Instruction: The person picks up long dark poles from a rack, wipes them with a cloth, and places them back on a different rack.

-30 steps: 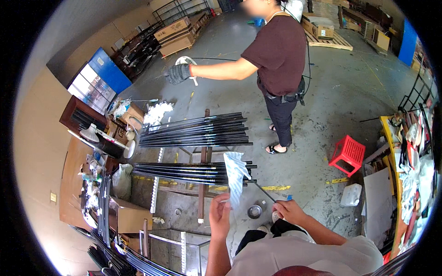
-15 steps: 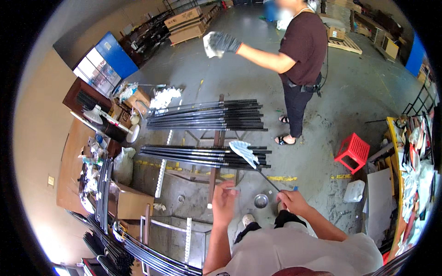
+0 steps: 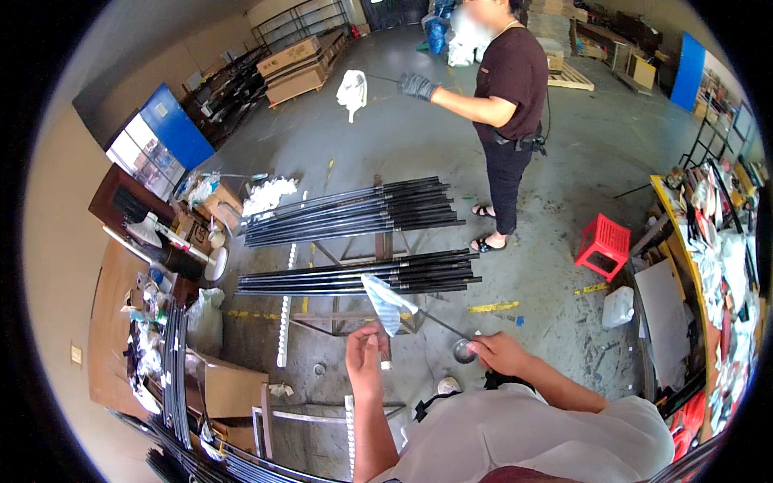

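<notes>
My right hand point(image 3: 501, 354) is closed on the end of a thin dark rod point(image 3: 445, 325). At the rod's far end hangs a pale blue-and-white cloth point(image 3: 383, 304), in front of the near bundle of black poles point(image 3: 322, 278). My left hand point(image 3: 365, 354) is raised just left of the cloth's lower tip, its fingers curled together; whether anything is pinched in them is too small to tell. Beside my right fingertips a round metal bowl point(image 3: 462, 351) shows, partly covered by them.
A second bundle of black poles point(image 3: 346, 213) lies beyond, on a low metal frame point(image 3: 322, 324). Past it stands a person point(image 3: 511, 88) whose gloved hand holds a thin rod with a white cloth point(image 3: 352, 92). To the right are a red stool point(image 3: 604, 246) and a cluttered yellow-edged table point(image 3: 672, 209).
The cloth on my rod has swung left and down, closer to my left hand, which has shifted slightly left. The other person's gloved hand and white cloth have moved apart, showing a rod between.
</notes>
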Motion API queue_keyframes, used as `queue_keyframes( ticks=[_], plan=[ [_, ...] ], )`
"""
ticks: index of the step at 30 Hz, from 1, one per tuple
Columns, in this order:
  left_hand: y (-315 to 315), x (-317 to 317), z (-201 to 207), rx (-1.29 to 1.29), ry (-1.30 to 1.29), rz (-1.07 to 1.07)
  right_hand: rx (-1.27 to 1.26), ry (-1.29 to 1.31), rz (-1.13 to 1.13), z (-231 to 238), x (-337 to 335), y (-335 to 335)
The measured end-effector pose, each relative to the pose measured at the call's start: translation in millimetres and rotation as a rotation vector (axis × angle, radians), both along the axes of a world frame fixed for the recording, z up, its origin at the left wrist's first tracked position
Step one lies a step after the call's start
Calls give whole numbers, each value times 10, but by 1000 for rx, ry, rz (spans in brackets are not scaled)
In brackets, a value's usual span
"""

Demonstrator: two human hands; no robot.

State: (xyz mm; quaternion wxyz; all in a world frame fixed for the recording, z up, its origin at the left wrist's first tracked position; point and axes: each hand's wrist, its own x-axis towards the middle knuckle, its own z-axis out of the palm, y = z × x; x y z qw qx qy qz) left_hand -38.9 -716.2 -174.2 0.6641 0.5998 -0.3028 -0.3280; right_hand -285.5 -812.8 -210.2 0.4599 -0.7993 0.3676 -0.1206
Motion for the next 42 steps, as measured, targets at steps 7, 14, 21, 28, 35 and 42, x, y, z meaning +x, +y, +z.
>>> queue_keyframes(
  ticks=[7, 14, 21, 28, 35, 42],
  plan=[
    [-234, 185, 380, -246, -282, 30, -54, 9, 14, 15, 217, 253],
    [-469, 190, 709, -433, -75, -52, -52, -14, 43, -66, 312, 322],
    [-557, 52, 754, -446, 188, 46, -68, -31, 43, -20, 338, 308],
    [-560, -3, 521, -345, 274, 18, -189, -61, 12, -204, 324, 321],
    [-481, -236, 331, -275, 376, -50, -147, -13, 53, -184, 254, 278],
    [-436, -460, 373, -252, 498, -119, -175, -77, 23, -163, 234, 313]
  ],
)
